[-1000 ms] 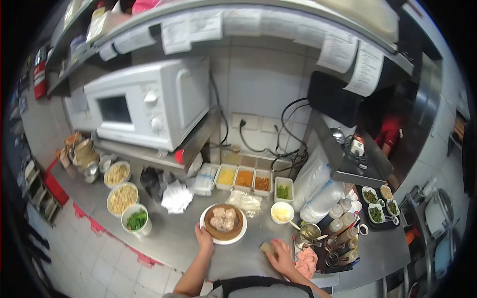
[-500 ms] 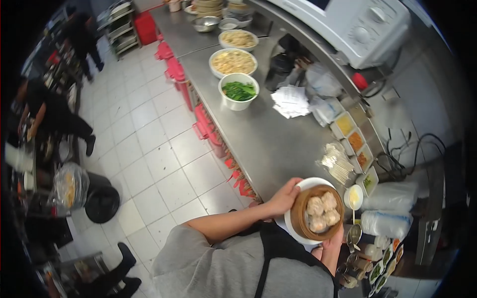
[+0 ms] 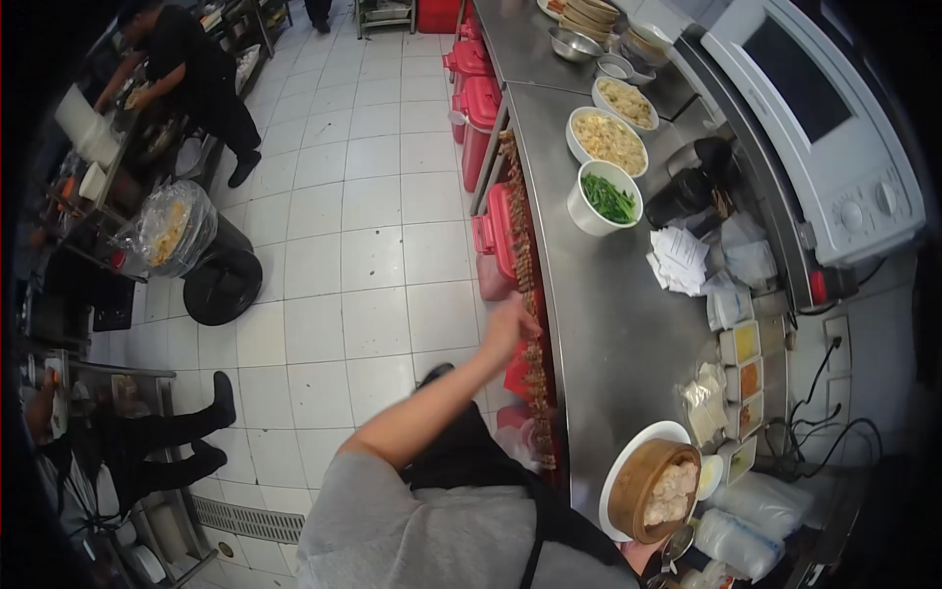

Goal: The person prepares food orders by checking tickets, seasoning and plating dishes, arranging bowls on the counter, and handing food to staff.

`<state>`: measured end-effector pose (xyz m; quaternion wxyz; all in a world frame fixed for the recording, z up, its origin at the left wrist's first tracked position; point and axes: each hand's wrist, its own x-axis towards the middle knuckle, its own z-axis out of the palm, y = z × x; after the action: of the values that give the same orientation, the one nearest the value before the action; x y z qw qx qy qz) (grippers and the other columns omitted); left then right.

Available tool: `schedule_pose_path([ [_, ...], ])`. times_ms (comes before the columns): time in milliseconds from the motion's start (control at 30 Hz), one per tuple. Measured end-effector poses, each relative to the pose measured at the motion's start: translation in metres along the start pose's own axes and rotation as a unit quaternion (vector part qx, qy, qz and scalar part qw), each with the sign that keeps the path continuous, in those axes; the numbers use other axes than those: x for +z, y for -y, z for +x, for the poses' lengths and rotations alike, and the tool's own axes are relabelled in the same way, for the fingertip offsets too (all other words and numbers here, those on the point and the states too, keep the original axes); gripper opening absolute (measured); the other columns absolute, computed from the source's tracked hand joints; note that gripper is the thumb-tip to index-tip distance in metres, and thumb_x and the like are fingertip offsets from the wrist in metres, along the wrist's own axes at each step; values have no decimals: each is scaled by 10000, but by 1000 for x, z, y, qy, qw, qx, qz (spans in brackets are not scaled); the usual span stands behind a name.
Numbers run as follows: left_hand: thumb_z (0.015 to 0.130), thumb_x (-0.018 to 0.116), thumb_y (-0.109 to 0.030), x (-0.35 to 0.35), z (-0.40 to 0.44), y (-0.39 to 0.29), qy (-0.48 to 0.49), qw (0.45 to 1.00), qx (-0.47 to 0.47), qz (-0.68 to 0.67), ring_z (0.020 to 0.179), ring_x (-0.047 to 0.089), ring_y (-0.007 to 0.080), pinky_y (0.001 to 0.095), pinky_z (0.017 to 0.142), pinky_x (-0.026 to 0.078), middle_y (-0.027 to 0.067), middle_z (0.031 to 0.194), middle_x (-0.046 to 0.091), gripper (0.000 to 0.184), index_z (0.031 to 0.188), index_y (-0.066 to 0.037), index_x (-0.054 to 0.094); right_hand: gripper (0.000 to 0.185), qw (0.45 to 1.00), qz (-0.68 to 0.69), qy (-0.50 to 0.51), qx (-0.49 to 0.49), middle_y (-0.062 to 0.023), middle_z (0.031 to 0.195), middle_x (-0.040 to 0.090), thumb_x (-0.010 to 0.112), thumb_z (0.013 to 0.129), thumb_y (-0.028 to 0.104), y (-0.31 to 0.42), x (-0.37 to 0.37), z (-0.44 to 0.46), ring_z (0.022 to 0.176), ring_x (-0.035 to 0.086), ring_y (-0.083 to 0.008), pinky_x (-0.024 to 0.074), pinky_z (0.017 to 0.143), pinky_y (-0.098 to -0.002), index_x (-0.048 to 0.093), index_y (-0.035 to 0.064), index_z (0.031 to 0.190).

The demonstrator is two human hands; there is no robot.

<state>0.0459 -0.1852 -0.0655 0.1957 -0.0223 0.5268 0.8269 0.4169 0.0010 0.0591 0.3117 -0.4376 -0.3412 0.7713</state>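
Note:
At the lower right, a round bamboo steamer (image 3: 633,483) of pale dumplings (image 3: 670,494) sits on a white plate (image 3: 610,481), tilted in this view. My right hand (image 3: 645,553) grips the plate's near edge, its fingers mostly hidden beneath. Away from the plate, my left hand (image 3: 508,329) hangs by the counter's front edge with loosely bent fingers and nothing visible in them. Right beside it runs a brown, knobbly strip (image 3: 525,236) under the counter edge. Behind the steamer are a small bowl of something yellow (image 3: 708,476) and a packet of thin sticks (image 3: 704,402).
On the steel counter (image 3: 608,334) stand a tub of green vegetables (image 3: 608,198), bowls of fried rice (image 3: 608,140) and white papers (image 3: 677,260). Sauce trays (image 3: 748,378) line the wall below a microwave (image 3: 819,118). Red lidded bins (image 3: 479,123) stand underneath. A co-worker (image 3: 201,79) works left.
My left hand has let go of the plate and moved left to the counter's front edge. My right hand still holds plate and steamer, now lower in view. The view has turned.

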Motion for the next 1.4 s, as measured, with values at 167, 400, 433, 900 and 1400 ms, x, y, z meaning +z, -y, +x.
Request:
schedule_pose_path([
  [167, 921, 379, -251, -55, 173, -50, -189, 980, 57, 0, 557, 490, 133, 278, 520, 388, 45, 621, 528, 322, 747, -34, 541, 355, 999, -1, -34, -16, -115, 1157, 533, 386, 928, 280, -23, 61, 17, 1030, 537, -247, 461, 873, -388, 477, 59, 1192],
  [400, 917, 414, -319, -86, 430, -47, -251, 960, 66, 105, 880, 566, 227, 338, 821, 440, 131, 962, 614, 371, 1055, -19, 583, 339, 996, 34, -82, -17, -104, 1122, 546, 383, 928, 283, -63, 204, 76, 993, 552, -233, 474, 847, -373, 487, 70, 1170],
  [433, 917, 417, -336, -84, 446, -49, -240, 966, 21, 89, 931, 557, 238, 356, 861, 423, 134, 996, 609, 383, 1056, -21, 584, 336, 995, 39, -88, -14, -103, 1118, 548, 383, 928, 283, -68, 219, 82, 987, 554, -231, 476, 843, -371, 488, 71, 1167],
  [900, 882, 508, -430, -164, 516, -54, -203, 968, -116, -94, 1038, 517, 213, 426, 818, 430, 66, 1173, 526, 413, 1177, -142, 513, 308, 994, -18, -61, -89, -82, 1048, 575, 377, 928, 289, -94, 282, 93, 912, 584, -203, 504, 791, -341, 509, 92, 1123],
  [1400, 860, 605, -114, 104, 161, -146, 344, 921, -180, 17, 728, 655, 210, 301, 674, 558, 72, 784, 612, 119, 860, 5, 607, 429, 980, 189, -17, -63, -138, 1191, 534, 385, 938, 305, -110, 270, 49, 1066, 542, -245, 435, 939, -377, 442, 11, 1245],
])
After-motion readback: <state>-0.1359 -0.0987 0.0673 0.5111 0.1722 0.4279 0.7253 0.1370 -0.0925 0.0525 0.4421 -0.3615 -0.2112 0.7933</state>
